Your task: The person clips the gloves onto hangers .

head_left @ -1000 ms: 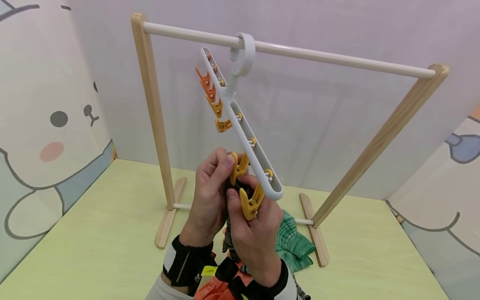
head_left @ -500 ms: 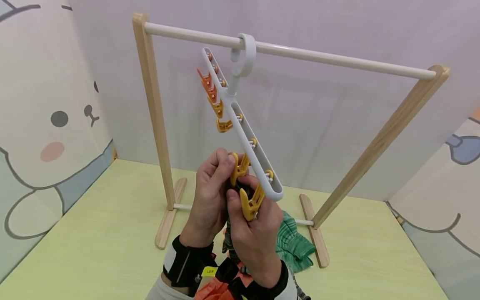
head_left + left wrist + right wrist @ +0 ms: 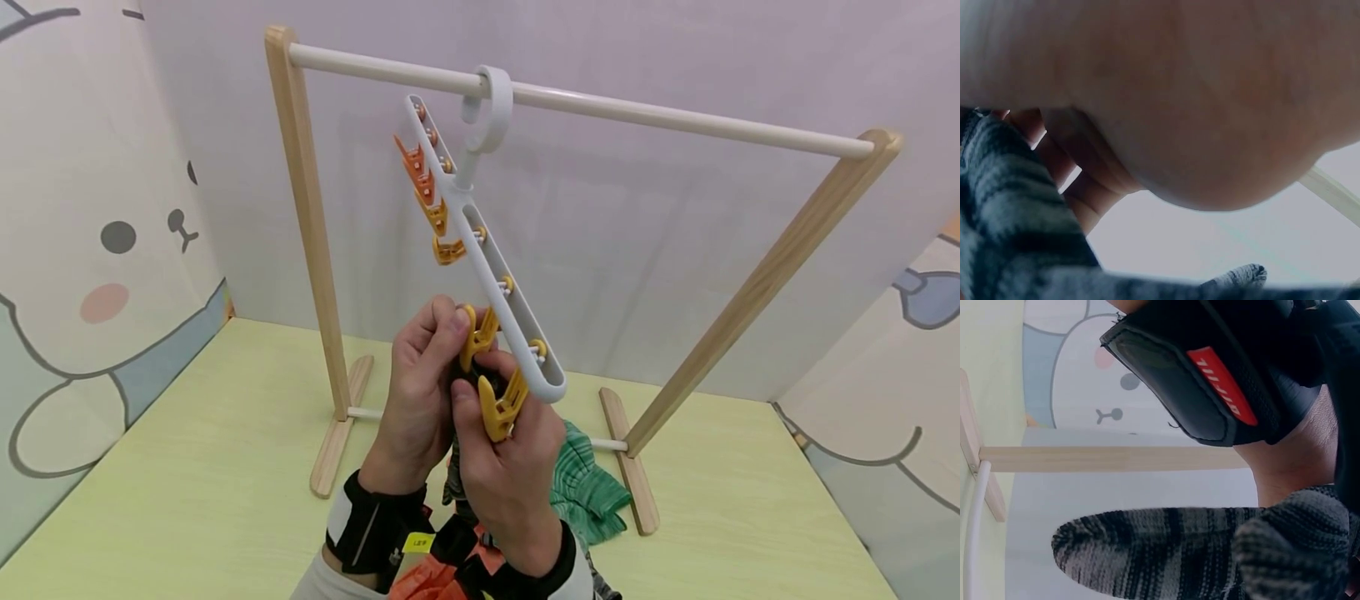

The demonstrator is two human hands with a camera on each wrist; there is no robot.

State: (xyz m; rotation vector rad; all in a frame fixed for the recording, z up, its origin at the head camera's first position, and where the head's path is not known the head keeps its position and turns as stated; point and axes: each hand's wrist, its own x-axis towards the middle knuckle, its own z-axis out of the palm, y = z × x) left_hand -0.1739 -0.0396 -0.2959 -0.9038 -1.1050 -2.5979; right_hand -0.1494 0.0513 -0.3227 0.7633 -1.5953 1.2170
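Observation:
In the head view my left hand (image 3: 420,383) pinches a yellow clip (image 3: 477,335) under the front half of a white clip hanger (image 3: 495,275). My right hand (image 3: 513,467) holds the dark top of a grey-and-black striped knit sock (image 3: 452,483) just below that clip. Another yellow clip (image 3: 501,408), at the hanger's near end, lies over the right hand between thumb and forefinger. The sock (image 3: 1154,550) hangs below the hands in the right wrist view. Its knit (image 3: 1022,200) also shows beside my fingers in the left wrist view. Whether the clip's jaws bite the cloth is hidden.
The hanger's hook (image 3: 491,108) hangs on the white rail (image 3: 675,121) of a wooden rack (image 3: 307,208). Orange and yellow clips (image 3: 420,179) dangle from its far half. A green striped sock (image 3: 588,483) and orange cloth (image 3: 431,579) lie on the table (image 3: 187,467).
The hands, clips and hanger stay almost still. My right hand shifts very slightly to the left.

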